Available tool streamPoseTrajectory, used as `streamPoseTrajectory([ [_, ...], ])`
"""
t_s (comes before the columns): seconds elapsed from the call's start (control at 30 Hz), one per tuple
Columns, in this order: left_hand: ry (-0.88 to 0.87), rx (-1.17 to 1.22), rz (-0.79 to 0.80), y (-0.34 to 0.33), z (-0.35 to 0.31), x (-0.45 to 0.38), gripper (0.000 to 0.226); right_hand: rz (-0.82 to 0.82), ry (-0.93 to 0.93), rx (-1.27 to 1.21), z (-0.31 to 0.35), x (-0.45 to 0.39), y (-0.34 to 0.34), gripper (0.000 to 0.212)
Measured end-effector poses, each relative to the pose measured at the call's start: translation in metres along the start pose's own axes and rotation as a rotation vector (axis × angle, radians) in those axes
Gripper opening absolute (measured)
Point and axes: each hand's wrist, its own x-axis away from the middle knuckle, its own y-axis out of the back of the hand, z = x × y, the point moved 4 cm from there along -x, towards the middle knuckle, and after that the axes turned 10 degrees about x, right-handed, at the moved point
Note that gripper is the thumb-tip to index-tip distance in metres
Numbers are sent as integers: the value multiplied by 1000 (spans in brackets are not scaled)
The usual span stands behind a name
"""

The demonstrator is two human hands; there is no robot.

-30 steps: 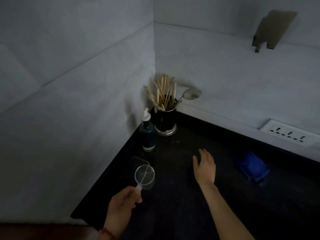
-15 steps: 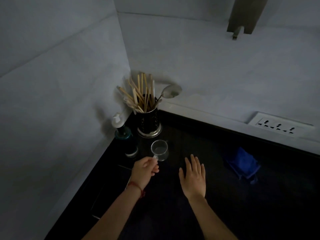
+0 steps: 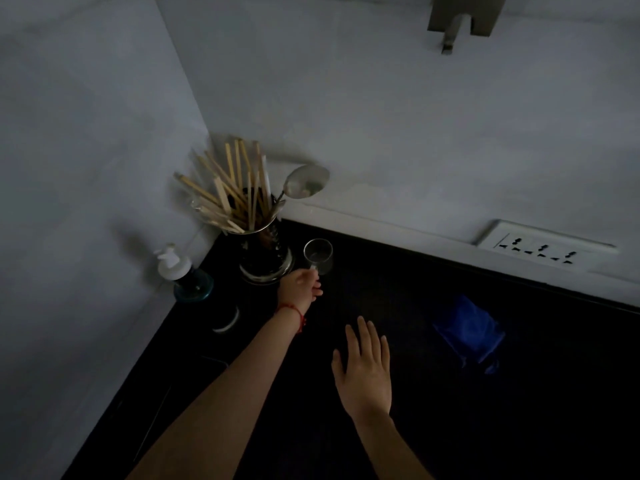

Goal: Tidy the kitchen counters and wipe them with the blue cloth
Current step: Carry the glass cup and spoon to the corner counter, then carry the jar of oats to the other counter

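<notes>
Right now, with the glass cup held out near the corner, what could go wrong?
1. The left hand pinches the small glass cup only by its handle, so it could slip or tip.
2. The cup sits close beside the utensil holder; a nudge might knock it.
3. The blue cloth lies untouched, and the open right hand is nowhere near it.

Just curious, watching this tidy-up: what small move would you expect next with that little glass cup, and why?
Probably set it down and let go. The left hand pinches the glass cup by its handle right beside the utensil holder in the corner, while the right hand is open and the blue cloth lies untouched.
</notes>
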Motion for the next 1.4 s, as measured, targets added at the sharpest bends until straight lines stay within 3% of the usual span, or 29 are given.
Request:
streamPoseTrajectory([
  [0.27, 10, -29, -16, -1, 3, -14, 15, 0, 0, 23, 0, 0, 2, 50],
  [0.5, -31, -58, -43, 19, 4, 23, 28, 19, 12, 18, 0, -1, 4, 51],
  [0.77, -180, -430, 172, 80, 27, 121, 25, 70, 22, -174, 1, 21, 14, 49],
  [0.9, -255, -580, 275, 113, 50, 156, 26, 62, -149, -348, 4, 80, 29, 44],
  [1.1, -425, -785, 516, 128, 71, 204, 32, 50, -380, -324, -22, 221, 16, 45],
  [1.4, -536, -811, 909, 62, 112, 294, 27, -147, -945, -325, -84, 428, -3, 45],
])
